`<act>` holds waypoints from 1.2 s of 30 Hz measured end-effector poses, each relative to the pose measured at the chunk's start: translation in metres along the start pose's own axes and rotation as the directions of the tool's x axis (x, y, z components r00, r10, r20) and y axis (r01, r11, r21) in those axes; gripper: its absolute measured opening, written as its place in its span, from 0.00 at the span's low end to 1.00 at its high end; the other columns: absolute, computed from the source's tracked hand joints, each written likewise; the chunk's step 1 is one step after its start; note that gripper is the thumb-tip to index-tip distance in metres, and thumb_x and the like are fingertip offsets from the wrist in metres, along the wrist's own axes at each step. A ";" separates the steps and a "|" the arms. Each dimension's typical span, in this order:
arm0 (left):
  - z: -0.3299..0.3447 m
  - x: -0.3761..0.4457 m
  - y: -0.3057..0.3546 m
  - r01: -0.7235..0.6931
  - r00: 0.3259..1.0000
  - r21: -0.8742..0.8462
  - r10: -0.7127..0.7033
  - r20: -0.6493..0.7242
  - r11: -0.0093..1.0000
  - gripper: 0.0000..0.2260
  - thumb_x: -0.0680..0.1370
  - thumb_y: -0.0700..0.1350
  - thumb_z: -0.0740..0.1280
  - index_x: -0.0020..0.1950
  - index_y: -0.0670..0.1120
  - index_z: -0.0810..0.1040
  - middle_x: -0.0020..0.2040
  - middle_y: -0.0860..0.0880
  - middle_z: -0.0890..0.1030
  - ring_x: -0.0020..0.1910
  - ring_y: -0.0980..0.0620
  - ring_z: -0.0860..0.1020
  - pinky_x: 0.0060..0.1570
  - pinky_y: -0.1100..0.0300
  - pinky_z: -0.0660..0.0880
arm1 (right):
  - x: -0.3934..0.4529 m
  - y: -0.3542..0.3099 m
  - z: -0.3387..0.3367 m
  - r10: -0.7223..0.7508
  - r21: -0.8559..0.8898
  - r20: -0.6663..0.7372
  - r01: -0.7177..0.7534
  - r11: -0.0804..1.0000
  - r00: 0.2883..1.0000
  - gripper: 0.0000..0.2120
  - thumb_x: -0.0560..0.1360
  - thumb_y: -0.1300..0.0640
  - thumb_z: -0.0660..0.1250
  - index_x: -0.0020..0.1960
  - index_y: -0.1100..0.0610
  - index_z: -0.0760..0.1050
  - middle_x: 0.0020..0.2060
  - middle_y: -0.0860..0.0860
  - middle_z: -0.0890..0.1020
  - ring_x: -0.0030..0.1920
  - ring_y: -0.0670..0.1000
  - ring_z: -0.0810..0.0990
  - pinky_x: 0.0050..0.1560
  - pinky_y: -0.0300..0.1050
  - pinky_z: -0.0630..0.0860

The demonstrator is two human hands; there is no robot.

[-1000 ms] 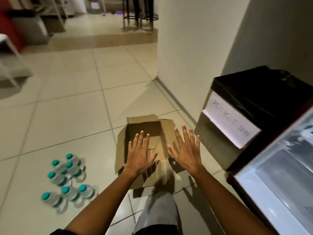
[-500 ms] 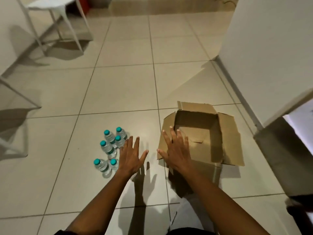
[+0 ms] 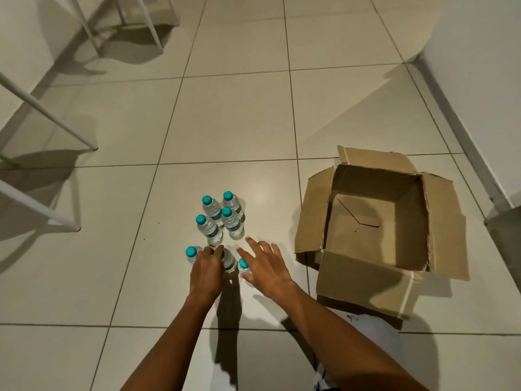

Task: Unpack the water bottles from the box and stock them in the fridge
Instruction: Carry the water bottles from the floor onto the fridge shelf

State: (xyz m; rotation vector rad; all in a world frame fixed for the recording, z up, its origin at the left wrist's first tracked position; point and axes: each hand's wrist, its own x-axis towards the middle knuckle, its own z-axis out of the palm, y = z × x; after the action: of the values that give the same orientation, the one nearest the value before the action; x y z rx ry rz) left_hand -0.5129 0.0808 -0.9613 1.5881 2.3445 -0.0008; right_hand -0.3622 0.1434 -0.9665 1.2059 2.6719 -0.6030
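Observation:
Several small clear water bottles (image 3: 218, 218) with teal caps stand upright in a cluster on the tiled floor. The open cardboard box (image 3: 375, 266) sits to their right with nothing inside it and its flaps spread. My left hand (image 3: 205, 270) curls over the nearest bottles, fingers resting on the top of the middle bottle (image 3: 229, 261). My right hand (image 3: 265, 265) hovers with fingers spread just right of it, thumb close to another teal-capped bottle (image 3: 242, 266). No fridge appears in this view.
White chair or table legs (image 3: 48, 114) stand at the left and top left. A white wall with a skirting board (image 3: 462, 131) runs along the right. A grey corner (image 3: 507, 230) of some object shows at the right edge. My knee (image 3: 372, 342) is below the box.
The view has swung left and down, away from the fridge and the box. Both hands have moved from over the box to the bottle cluster, and my left hand now rests on the near bottles.

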 end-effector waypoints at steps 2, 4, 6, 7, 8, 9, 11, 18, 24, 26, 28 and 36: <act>0.002 0.002 -0.002 -0.008 1.000 -0.017 0.008 0.001 1.000 0.24 0.75 0.38 0.71 0.70 0.45 0.72 0.61 0.41 0.77 0.57 0.45 0.77 0.55 0.54 0.78 | 0.004 -0.009 0.001 -0.025 -0.018 0.028 0.026 1.000 0.999 0.27 0.78 0.49 0.66 0.75 0.49 0.64 0.76 0.55 0.61 0.72 0.61 0.64 0.70 0.60 0.61; 0.004 0.004 -0.002 -0.008 1.000 -0.033 0.008 -0.006 0.999 0.22 0.74 0.37 0.71 0.68 0.44 0.74 0.60 0.41 0.77 0.55 0.45 0.77 0.53 0.55 0.78 | 0.005 -0.014 0.002 -0.036 -0.053 0.058 0.039 0.998 0.998 0.22 0.78 0.54 0.68 0.71 0.53 0.70 0.73 0.57 0.66 0.67 0.61 0.69 0.66 0.56 0.68; 0.006 0.006 -0.001 -0.004 1.000 -0.040 0.004 0.001 0.999 0.20 0.75 0.37 0.71 0.66 0.43 0.75 0.60 0.41 0.76 0.54 0.45 0.78 0.53 0.56 0.79 | 0.003 -0.013 0.004 -0.035 -0.046 0.078 0.038 0.998 0.996 0.24 0.76 0.60 0.70 0.70 0.56 0.70 0.68 0.58 0.70 0.62 0.60 0.73 0.61 0.53 0.74; 0.007 0.007 0.000 -0.001 1.000 -0.045 0.002 0.008 0.999 0.18 0.75 0.38 0.70 0.65 0.43 0.75 0.59 0.41 0.76 0.54 0.45 0.78 0.53 0.56 0.79 | 0.002 -0.012 0.005 -0.032 -0.022 0.077 0.033 0.999 0.997 0.25 0.74 0.63 0.71 0.70 0.57 0.70 0.66 0.59 0.71 0.60 0.60 0.75 0.59 0.51 0.76; 0.007 0.008 0.001 0.004 1.000 -0.050 -0.003 0.016 0.999 0.16 0.76 0.39 0.70 0.64 0.43 0.75 0.59 0.42 0.76 0.53 0.46 0.78 0.52 0.57 0.78 | 0.000 -0.009 0.005 -0.025 0.005 0.078 0.025 1.000 0.997 0.26 0.73 0.66 0.72 0.69 0.59 0.70 0.63 0.59 0.72 0.57 0.60 0.76 0.56 0.50 0.77; 0.007 0.009 0.003 0.007 1.000 -0.056 -0.006 0.024 0.998 0.14 0.77 0.39 0.69 0.62 0.43 0.76 0.58 0.42 0.76 0.52 0.46 0.78 0.52 0.58 0.78 | -0.001 -0.005 0.005 -0.016 0.025 0.082 0.014 1.000 0.997 0.26 0.72 0.68 0.72 0.68 0.59 0.70 0.62 0.59 0.72 0.55 0.60 0.77 0.55 0.49 0.77; 0.005 0.010 0.007 0.005 0.999 -0.070 -0.002 0.044 0.998 0.11 0.78 0.40 0.68 0.59 0.43 0.76 0.56 0.42 0.77 0.50 0.47 0.78 0.52 0.57 0.78 | -0.007 0.003 0.003 0.015 0.048 0.090 -0.019 0.999 0.996 0.26 0.71 0.68 0.73 0.67 0.60 0.70 0.61 0.59 0.71 0.54 0.60 0.78 0.54 0.49 0.77; -0.007 0.016 0.029 -0.080 0.992 -0.082 0.087 0.089 0.993 0.07 0.77 0.41 0.68 0.54 0.42 0.78 0.51 0.42 0.79 0.46 0.47 0.78 0.48 0.58 0.75 | -0.029 0.030 -0.009 0.042 0.152 0.042 -0.048 0.987 0.998 0.19 0.74 0.66 0.69 0.64 0.61 0.72 0.59 0.59 0.73 0.55 0.60 0.78 0.55 0.47 0.75; -0.023 0.015 0.063 -0.184 0.980 -0.089 0.189 0.059 0.979 0.06 0.75 0.41 0.69 0.52 0.44 0.78 0.50 0.44 0.78 0.46 0.47 0.77 0.48 0.55 0.78 | -0.050 0.046 -0.033 0.070 0.185 -0.087 -0.053 0.981 0.994 0.13 0.78 0.63 0.67 0.61 0.59 0.73 0.56 0.58 0.73 0.50 0.58 0.77 0.53 0.50 0.77; -0.032 0.015 0.076 -0.221 0.973 -0.080 0.225 0.054 0.972 0.08 0.75 0.40 0.69 0.53 0.43 0.78 0.51 0.44 0.78 0.47 0.46 0.78 0.49 0.53 0.78 | -0.059 0.050 -0.046 0.083 0.205 -0.130 -0.055 0.977 0.988 0.11 0.78 0.62 0.66 0.61 0.58 0.73 0.55 0.58 0.74 0.50 0.58 0.77 0.52 0.50 0.77; -0.042 0.014 0.089 -0.259 0.964 -0.068 0.262 0.044 0.964 0.09 0.75 0.40 0.68 0.54 0.43 0.78 0.51 0.43 0.78 0.47 0.45 0.78 0.48 0.52 0.78 | -0.068 0.057 -0.059 0.087 0.225 -0.166 -0.049 0.973 0.982 0.11 0.78 0.61 0.66 0.60 0.58 0.74 0.55 0.58 0.75 0.51 0.57 0.76 0.53 0.50 0.77; -0.093 0.004 0.151 -0.388 0.922 -0.049 0.388 -0.011 0.920 0.11 0.77 0.44 0.68 0.57 0.43 0.78 0.53 0.42 0.80 0.49 0.44 0.79 0.51 0.50 0.79 | -0.130 0.098 -0.129 0.194 0.291 -0.291 -0.107 0.951 0.937 0.14 0.77 0.56 0.68 0.62 0.51 0.72 0.60 0.51 0.74 0.55 0.48 0.71 0.55 0.42 0.73</act>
State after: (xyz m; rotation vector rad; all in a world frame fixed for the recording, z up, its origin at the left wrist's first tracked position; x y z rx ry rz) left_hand -0.4011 0.1589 -0.8480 1.9972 1.9720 0.1462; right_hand -0.1984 0.1665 -0.8400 1.7000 2.7763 -0.8359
